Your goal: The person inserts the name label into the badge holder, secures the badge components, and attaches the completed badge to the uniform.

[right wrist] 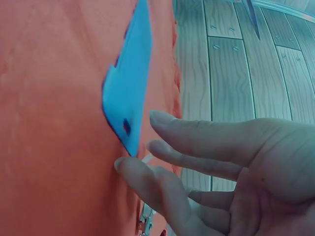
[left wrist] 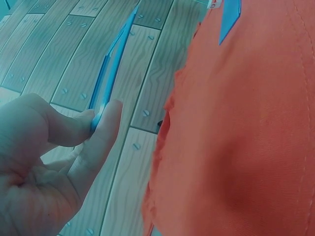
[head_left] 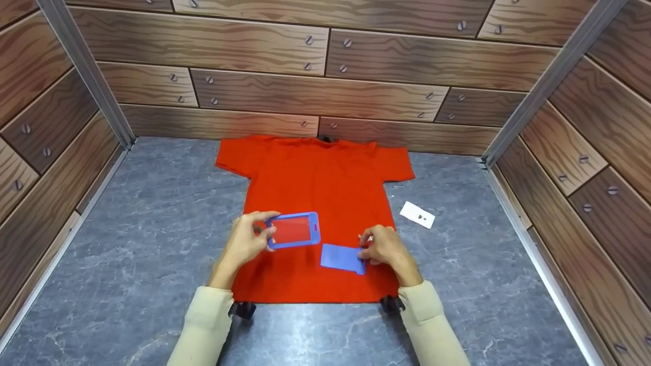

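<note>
A person's left hand (head_left: 246, 239) held up a blue rectangular frame with a see-through window (head_left: 315, 238), its thumb and fingers pinching the left short end while the slotted end pointed away from them, toward the opposite hand. Seen edge-on from the left wrist, the frame stood clear of a red short-sleeved fabric T-shirt (head_left: 315, 188), with the thumb and a finger closed on either side of it. The right hand (head_left: 387, 248), digits bent with a small gap between thumb and fingertips, was at one end of a flat blue rectangular panel with a small slot (head_left: 339, 257); the slotted end lay right at the fingertips, one of them at its corner, the panel's body extending leftward over the shirt, just below and to the right of the frame. Whether the digits pinched the panel or merely touched it could not be told. A small silver metal clip (right wrist: 146, 220) showed just below the right fingers in the right wrist view; its hold was unclear. The shirt was spread on a grey marbled surface (head_left: 508, 284), its collar toward a wood-plank-patterned wall (head_left: 325, 96). To the right of the shirt lay a white rectangular card with dark marks (head_left: 417, 214). Cream long sleeves (head_left: 203, 317) covered both forearms.
</note>
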The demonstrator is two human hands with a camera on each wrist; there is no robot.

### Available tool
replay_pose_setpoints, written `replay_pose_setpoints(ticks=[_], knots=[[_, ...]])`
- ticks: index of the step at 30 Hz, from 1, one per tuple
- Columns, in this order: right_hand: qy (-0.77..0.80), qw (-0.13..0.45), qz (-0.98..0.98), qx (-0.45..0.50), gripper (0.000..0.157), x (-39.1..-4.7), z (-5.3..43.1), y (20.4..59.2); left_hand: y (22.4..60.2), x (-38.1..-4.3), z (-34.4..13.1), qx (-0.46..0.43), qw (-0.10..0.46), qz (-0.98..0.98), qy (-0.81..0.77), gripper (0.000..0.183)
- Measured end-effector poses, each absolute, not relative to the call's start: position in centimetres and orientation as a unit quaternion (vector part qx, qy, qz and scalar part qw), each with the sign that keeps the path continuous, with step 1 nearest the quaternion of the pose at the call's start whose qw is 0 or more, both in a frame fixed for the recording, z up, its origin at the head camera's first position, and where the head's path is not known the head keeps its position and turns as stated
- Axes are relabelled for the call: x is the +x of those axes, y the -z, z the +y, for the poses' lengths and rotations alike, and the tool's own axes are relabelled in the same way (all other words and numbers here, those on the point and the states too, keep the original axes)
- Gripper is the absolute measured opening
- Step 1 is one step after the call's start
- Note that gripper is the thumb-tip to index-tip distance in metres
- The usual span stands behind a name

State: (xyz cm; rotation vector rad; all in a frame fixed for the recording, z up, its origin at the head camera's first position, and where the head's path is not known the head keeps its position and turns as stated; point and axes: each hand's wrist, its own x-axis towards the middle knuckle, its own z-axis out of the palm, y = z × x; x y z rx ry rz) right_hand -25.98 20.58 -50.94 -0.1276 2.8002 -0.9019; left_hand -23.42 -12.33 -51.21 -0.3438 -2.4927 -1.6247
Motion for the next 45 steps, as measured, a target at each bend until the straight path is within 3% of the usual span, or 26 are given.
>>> replay_pose_setpoints(ticks=[8,22,31,45], knots=[[0.324,0.101,0.940,-0.042,0.013,-26.8,22.5,50.4,51.2,-23.4,-12.3,-0.111,0.053,-0.828,0.547,0.031],[0.273,-0.001,0.960,-0.060,0.017,-29.3,28.6,50.2,51.2,-23.6,-12.2,-0.115,0.060,-0.830,0.543,0.031],[0.283,0.023,0.959,-0.024,0.025,-30.3,31.3,50.4,51.3,-23.4,-12.1,-0.119,0.063,-0.832,0.539,0.030],[0.295,0.011,0.955,0.007,0.027,-31.4,33.8,50.6,51.3,-23.4,-12.1,-0.121,0.058,-0.830,0.542,0.029]])
